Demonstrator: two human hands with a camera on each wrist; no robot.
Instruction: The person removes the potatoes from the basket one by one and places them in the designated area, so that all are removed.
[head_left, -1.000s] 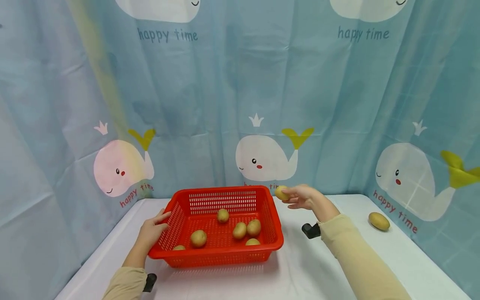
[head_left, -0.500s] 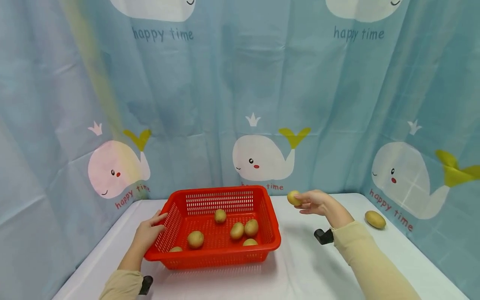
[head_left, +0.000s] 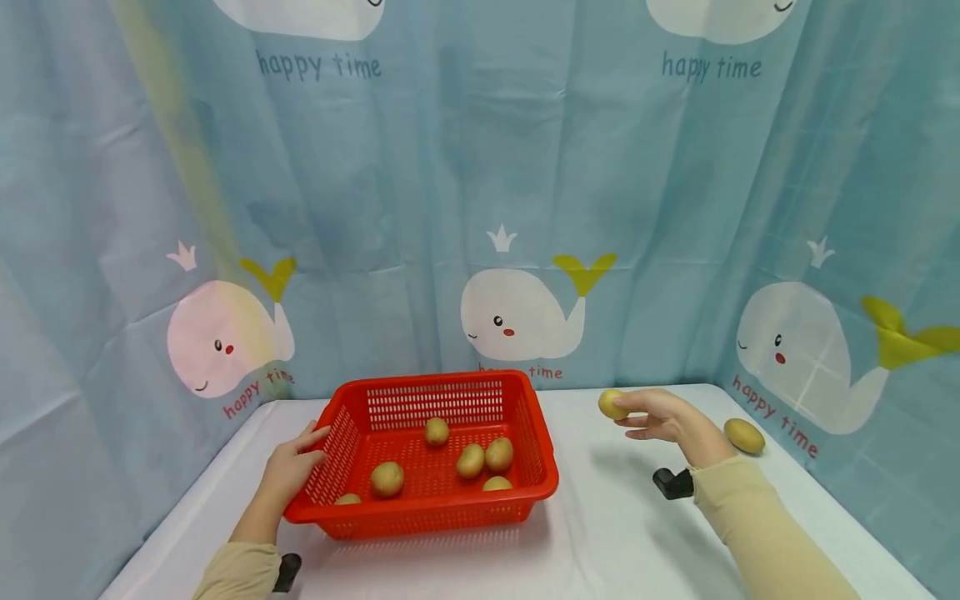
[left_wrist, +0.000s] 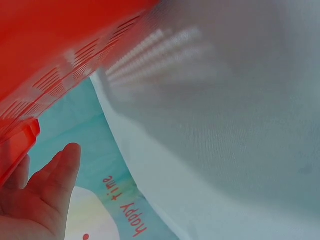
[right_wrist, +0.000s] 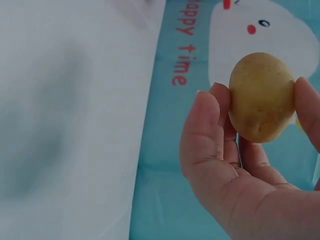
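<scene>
My right hand holds a small yellowish potato pinched between thumb and fingertips, raised above the table to the right of the red basket. In the right wrist view the remaining fingers lie beneath the potato. My left hand is at the left rim of the basket, its thumb over the rim. From the left wrist view, fingers extend along the outside, partly hidden by the rim. Several potatoes, among them a round one, lie spread over the basket's floor.
A longer potato lies on the white table at the far right, beyond the right wrist. A blue curtain with whale prints hangs behind the table and along both sides. Black wrist devices sit on both forearms.
My right hand has carried the potato rightward, away from the basket's right rim. The left hand stays at the left rim. The whole head view has shifted slightly left.
</scene>
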